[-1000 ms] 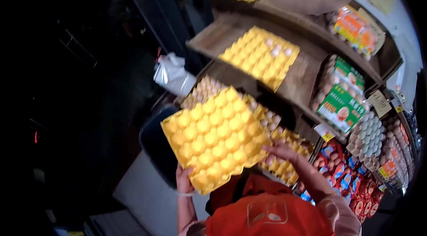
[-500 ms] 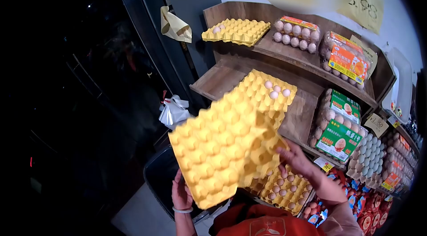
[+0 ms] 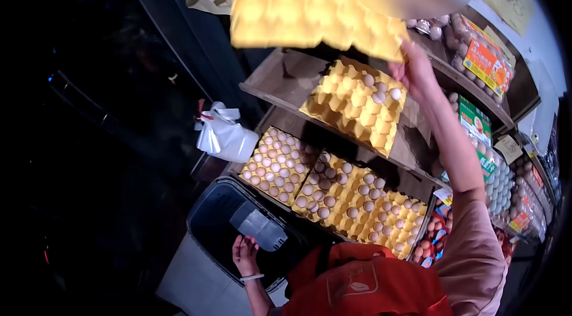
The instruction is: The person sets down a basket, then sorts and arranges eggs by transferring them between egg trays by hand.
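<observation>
My right hand (image 3: 412, 71) grips the near right corner of a yellow egg tray (image 3: 298, 9), lifted high in front of the upper shelf. No eggs show on the tray's visible face. Low on the left, my left hand (image 3: 245, 254) is open with loosely bent fingers, in front of a dark basket (image 3: 205, 200). Below the raised tray, another yellow egg tray (image 3: 351, 98) lies on the middle shelf with several eggs at its right end. Part of the upper shelf is hidden behind the raised tray.
On the lowest level are a well-filled egg tray (image 3: 277, 164) and partly filled trays (image 3: 357, 203). A white plastic bag (image 3: 225, 134) hangs at the left. Boxed eggs with orange labels (image 3: 487, 65) and green labels (image 3: 473, 119) stand right. The wooden shelf edge (image 3: 271, 95) juts out.
The yellow egg tray has gone up toward the upper shelf in my right hand. My left hand has come off it and is lower. The view has shifted down.
</observation>
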Available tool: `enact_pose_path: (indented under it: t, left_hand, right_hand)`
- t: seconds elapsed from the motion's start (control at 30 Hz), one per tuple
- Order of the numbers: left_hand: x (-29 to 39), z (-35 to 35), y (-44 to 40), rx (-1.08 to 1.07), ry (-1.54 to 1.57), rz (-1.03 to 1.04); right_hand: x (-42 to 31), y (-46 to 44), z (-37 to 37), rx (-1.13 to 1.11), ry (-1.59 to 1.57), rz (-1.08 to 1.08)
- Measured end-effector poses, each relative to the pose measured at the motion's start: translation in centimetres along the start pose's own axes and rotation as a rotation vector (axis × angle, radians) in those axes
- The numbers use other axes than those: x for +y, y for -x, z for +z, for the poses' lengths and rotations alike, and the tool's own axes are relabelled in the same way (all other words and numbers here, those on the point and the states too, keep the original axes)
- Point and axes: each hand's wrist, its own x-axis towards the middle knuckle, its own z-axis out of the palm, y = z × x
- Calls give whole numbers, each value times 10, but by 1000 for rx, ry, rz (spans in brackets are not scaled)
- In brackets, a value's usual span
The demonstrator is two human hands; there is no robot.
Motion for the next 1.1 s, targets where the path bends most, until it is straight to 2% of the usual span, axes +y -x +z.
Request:
enact_pose_path:
  t: [0.03, 0.1, 0.13, 0.17, 0.2, 0.23, 0.33, 0.43, 0.53, 0.7, 0.8, 0.9, 1.03, 1.1]
  left_hand:
    - [-3, 0, -6, 3, -4, -11]
    - [-10, 4, -16, -16, -23, -23]
    - [-13, 8, -21, -29, -32, -30]
    - [-16, 14, -28, -46, -66, -40]
    - [-18, 21, -33, -75, -84, -56]
    - [-20, 28, -38, -99, -101, -69]
    - [-21, 53, -43, -202, -166, -79]
    - [-32, 65, -44, -322, -188, -61]
    - [-37, 73, -35, -347, -272, -54]
    - [-58, 60, -34, -359, -338, -85]
    - [-71, 41, -34, -309, -409, -80]
    - [-90, 12, -40, -238, -473, -28]
    - [-144, -38, -77, -46, -638, 21]
    - [-153, -40, -91, 48, -682, 20]
  right_hand:
    - [13, 12, -1, -32, 33, 46]
    - [37, 48, 7, 80, 27, 117]
    - [49, 65, 10, 214, 13, 235]
    - [56, 82, 15, 184, -20, 262]
    - [67, 94, 9, 61, 34, 322]
    - [72, 108, 13, 75, 40, 362]
    - [98, 132, 2, 166, -87, 362]
    - [113, 138, -16, 369, -28, 276]
    - [139, 135, -56, 475, 20, 165]
    - [156, 125, -81, 623, 7, 137]
    - [163, 126, -82, 555, 87, 112]
    - [157, 131, -77, 516, 236, 289]
    - [149, 138, -78, 500, 432, 388]
    - [150, 155, -81, 549, 810, 227]
